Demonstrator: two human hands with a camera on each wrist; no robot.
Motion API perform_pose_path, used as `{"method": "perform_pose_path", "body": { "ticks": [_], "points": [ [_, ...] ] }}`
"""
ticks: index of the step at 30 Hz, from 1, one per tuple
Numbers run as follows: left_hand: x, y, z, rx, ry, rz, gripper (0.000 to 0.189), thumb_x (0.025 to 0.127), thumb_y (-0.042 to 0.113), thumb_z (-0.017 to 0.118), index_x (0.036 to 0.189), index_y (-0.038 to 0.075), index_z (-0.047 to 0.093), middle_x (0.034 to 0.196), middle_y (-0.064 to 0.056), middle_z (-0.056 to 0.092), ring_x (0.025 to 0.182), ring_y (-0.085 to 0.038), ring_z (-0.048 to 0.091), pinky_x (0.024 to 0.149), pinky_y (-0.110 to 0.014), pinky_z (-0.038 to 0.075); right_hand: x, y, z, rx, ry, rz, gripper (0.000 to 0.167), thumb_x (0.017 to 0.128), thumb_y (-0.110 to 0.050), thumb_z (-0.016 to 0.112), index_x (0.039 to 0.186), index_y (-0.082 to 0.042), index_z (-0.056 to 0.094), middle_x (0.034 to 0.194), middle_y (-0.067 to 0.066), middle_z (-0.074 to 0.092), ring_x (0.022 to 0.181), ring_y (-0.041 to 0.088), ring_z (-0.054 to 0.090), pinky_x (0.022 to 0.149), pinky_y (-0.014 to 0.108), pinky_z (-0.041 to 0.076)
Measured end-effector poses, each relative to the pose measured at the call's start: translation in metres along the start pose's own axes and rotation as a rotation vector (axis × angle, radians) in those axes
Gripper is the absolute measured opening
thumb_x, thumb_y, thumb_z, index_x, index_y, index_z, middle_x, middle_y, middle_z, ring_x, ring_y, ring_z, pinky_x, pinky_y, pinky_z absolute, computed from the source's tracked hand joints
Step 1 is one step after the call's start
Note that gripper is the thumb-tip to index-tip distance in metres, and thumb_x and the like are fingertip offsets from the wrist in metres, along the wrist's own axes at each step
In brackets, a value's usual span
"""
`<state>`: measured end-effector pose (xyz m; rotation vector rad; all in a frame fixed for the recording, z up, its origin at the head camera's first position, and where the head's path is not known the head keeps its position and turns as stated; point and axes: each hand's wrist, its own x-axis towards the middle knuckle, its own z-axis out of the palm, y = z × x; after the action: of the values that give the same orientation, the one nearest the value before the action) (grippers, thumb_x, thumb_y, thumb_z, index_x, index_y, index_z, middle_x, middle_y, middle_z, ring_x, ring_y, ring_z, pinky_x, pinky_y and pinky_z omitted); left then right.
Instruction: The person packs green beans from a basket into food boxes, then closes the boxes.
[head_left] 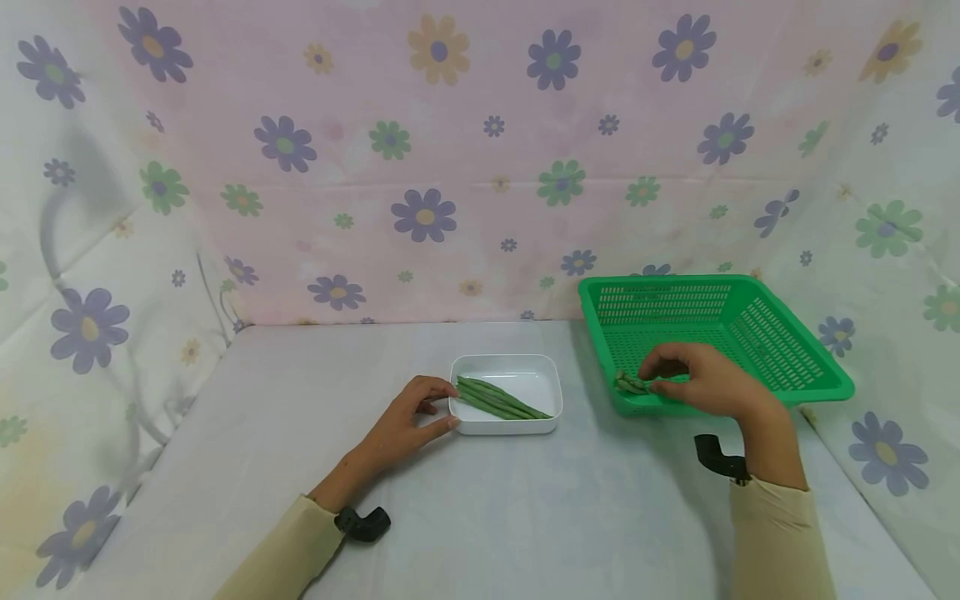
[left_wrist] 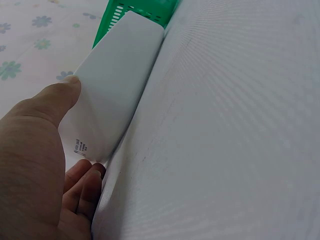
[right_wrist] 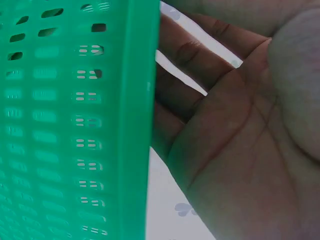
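A white rectangular dish stands mid-table with several green beans lying slantwise in it. My left hand holds the dish by its left end, thumb at the near corner and fingertips at the rim. In the left wrist view, the thumb presses near one edge of the dish wall. My right hand reaches over the near rim of a green basket. Its thumb and forefinger are right at a small bunch of green beans in the near left corner; I cannot tell whether they pinch any.
The basket stands at the back right of the white-covered table, a short way right of the dish. Flowered cloth hangs behind and at both sides. Black curved pieces are strapped to both wrists.
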<state>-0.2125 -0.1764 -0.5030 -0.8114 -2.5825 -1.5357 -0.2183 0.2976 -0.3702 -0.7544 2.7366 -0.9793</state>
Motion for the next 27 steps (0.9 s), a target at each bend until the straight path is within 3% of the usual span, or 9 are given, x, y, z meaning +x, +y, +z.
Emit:
{"method": "perform_pose_path", "body": {
  "ticks": [9, 16, 27],
  "points": [
    [0.001, -0.006, 0.001, -0.003, 0.0, 0.002, 0.037, 0.099, 0.024, 0.079, 0.132, 0.024, 0.063, 0.141, 0.0, 0.056, 0.134, -0.023, 0.06, 0.102, -0.048, 0.056, 0.004, 0.004, 0.002, 0.013, 0.008, -0.038, 0.021, 0.097, -0.001, 0.075, 0.113, -0.014, 0.077, 0.114, 0.001, 0.073, 0.108, 0.025, 0.07, 0.091, 0.032, 0.058],
    [0.0, -0.006, 0.001, 0.0, -0.001, 0.002, 0.037, 0.099, 0.024, 0.08, 0.132, 0.025, 0.063, 0.14, 0.001, 0.056, 0.133, -0.022, 0.06, 0.102, -0.046, 0.056, 0.005, 0.006, 0.003, 0.009, 0.013, -0.075, 0.025, 0.096, 0.005, 0.073, 0.111, -0.015, 0.077, 0.111, -0.002, 0.073, 0.102, 0.01, 0.068, 0.089, 0.033, 0.059],
    [0.0, -0.006, 0.001, 0.001, 0.003, 0.012, 0.037, 0.099, 0.023, 0.079, 0.133, 0.024, 0.063, 0.14, 0.0, 0.056, 0.134, -0.024, 0.06, 0.102, -0.047, 0.056, 0.007, 0.013, 0.006, 0.055, 0.018, -0.132, 0.026, 0.095, 0.004, 0.075, 0.11, -0.017, 0.075, 0.111, -0.002, 0.071, 0.104, 0.012, 0.069, 0.089, 0.029, 0.059]
  ]
}}
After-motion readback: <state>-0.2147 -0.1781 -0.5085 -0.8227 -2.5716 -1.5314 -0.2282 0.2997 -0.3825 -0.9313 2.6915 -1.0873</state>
